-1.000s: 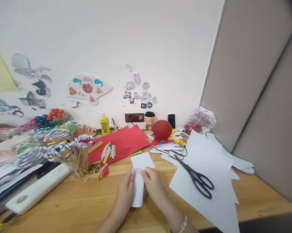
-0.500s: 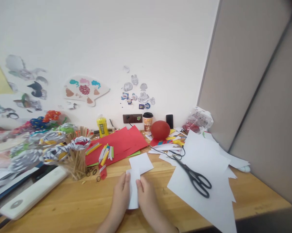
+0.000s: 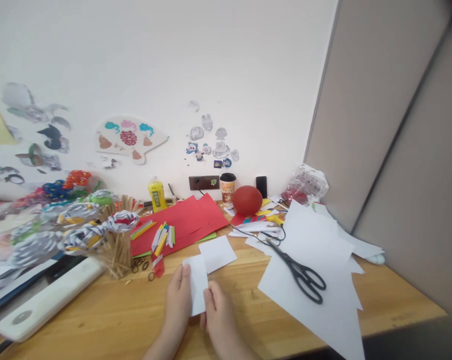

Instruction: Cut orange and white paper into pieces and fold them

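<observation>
**Plain white up close, red and yellow farther off**

The paper slip (image 3: 197, 285) between the left hand (image 3: 178, 295) and the right hand (image 3: 217, 304) is plain white, like the small sheet (image 3: 218, 254) just beyond. Beneath both hands, the table (image 3: 124, 315) is honey-brown with wood grain. To their right, black scissors (image 3: 304, 279) cross white sheets (image 3: 323, 240). Ahead and leftward, the large sheets (image 3: 188, 220) are solid red, topped by strips (image 3: 160, 241) of yellow, green and white. Farther ahead come a yellow bottle (image 3: 157, 196), a red ball (image 3: 247, 201) and an orange-and-cream patterned cup (image 3: 228, 191) with a black lid (image 3: 228, 177).
</observation>
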`<state>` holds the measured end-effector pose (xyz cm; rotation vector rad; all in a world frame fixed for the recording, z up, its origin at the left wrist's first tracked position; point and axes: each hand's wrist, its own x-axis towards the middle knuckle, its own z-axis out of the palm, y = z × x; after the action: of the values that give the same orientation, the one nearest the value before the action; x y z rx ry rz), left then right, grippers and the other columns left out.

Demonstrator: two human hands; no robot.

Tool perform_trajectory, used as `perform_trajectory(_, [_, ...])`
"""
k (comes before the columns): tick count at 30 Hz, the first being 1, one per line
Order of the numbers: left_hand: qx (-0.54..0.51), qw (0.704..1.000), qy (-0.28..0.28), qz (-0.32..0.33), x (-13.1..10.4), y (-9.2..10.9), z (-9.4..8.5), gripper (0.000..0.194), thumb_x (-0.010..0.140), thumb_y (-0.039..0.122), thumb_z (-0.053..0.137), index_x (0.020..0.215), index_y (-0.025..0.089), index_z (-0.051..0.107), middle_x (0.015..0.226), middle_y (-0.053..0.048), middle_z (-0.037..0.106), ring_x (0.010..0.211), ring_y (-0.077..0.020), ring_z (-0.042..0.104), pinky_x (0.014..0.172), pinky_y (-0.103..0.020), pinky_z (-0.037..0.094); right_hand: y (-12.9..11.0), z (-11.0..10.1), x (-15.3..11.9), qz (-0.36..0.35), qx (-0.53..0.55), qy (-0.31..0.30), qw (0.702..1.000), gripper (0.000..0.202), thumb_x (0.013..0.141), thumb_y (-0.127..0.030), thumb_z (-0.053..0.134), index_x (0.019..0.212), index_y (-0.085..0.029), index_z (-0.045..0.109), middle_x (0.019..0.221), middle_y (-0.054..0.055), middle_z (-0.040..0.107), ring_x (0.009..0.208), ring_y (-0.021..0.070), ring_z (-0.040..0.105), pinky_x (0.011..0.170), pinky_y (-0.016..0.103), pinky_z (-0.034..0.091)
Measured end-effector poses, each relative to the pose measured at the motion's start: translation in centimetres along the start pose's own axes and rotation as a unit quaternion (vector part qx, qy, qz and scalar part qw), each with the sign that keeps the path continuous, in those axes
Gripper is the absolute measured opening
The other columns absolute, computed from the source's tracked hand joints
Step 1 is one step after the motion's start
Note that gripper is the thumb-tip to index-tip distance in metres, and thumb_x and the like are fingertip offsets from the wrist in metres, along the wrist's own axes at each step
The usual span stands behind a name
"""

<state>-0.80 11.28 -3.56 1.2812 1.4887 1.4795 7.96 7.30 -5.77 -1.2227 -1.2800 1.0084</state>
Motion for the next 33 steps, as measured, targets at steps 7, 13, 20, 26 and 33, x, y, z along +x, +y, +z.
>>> perform_trajectory(7, [-0.029, 0.999, 0.024, -0.002, 0.7, -0.2, -0.1, 0.043, 0.069, 0.064, 0.046, 0.062, 0.021, 0.045, 0.052, 0.006, 0.044, 0.050, -0.0137, 0.042, 0.047, -0.024, 0.033, 0.5, 0.3, -0.3, -0.012, -0.014, 0.031, 0.999, 0.034, 0.087, -0.044, 0.033, 0.061, -0.023, 0.038, 0.045, -0.006, 0.038, 0.042, 0.0117, 0.038, 0.042, 0.022, 0.029])
perform_trajectory(13, [-0.072, 0.997, 0.033, -0.021, 1.3, -0.3, -0.4, 0.041, 0.066, 0.061, 0.053, 0.061, 0.021, 0.045, 0.053, 0.006, 0.046, 0.052, -0.0130, 0.043, 0.048, -0.023, 0.034, 0.4, 0.0, 0.1, -0.027, -0.056, 0.042, 0.997, 0.035, 0.080, -0.036, 0.042, 0.051, -0.021, 0.030, 0.050, -0.004, 0.037, 0.050, 0.0113, 0.036, 0.049, 0.024, 0.024])
perform_trajectory(20, [-0.166, 0.979, -0.056, -0.105, 0.2, 1.0, 0.1, 0.053, 0.060, 0.069, 0.054, 0.074, 0.019, 0.054, 0.050, 0.003, 0.055, 0.040, -0.0156, 0.049, 0.041, -0.027, 0.041, -0.1, -1.6, 1.1, 0.100, 0.117, -0.093, 0.984, 0.044, 0.073, -0.064, 0.042, 0.058, -0.023, 0.038, 0.036, -0.011, 0.030, 0.031, 0.0064, 0.023, 0.033, 0.020, 0.023])
perform_trajectory(26, [-0.303, 0.912, -0.213, -0.176, -0.9, 2.3, 0.6, 0.058, 0.065, 0.066, 0.053, 0.090, 0.014, 0.061, 0.073, -0.009, 0.068, 0.062, -0.0238, 0.064, 0.056, -0.034, 0.051, 0.1, -1.9, 1.3, 0.102, 0.154, -0.140, 0.973, 0.048, 0.070, -0.069, 0.042, 0.061, -0.021, 0.041, 0.033, -0.012, 0.032, 0.029, 0.0055, 0.024, 0.034, 0.019, 0.028])
perform_trajectory(33, [-0.308, 0.934, -0.150, -0.105, -0.7, 1.6, 0.6, 0.060, 0.061, 0.050, 0.070, 0.106, 0.016, 0.052, 0.079, -0.005, 0.068, 0.072, -0.0228, 0.065, 0.061, -0.030, 0.051, -2.8, -3.6, 0.1, -0.058, -0.129, -0.002, 0.990, 0.032, 0.085, -0.041, 0.042, 0.095, -0.018, 0.061, 0.073, 0.006, 0.066, 0.062, 0.0172, 0.058, 0.060, 0.027, 0.042])
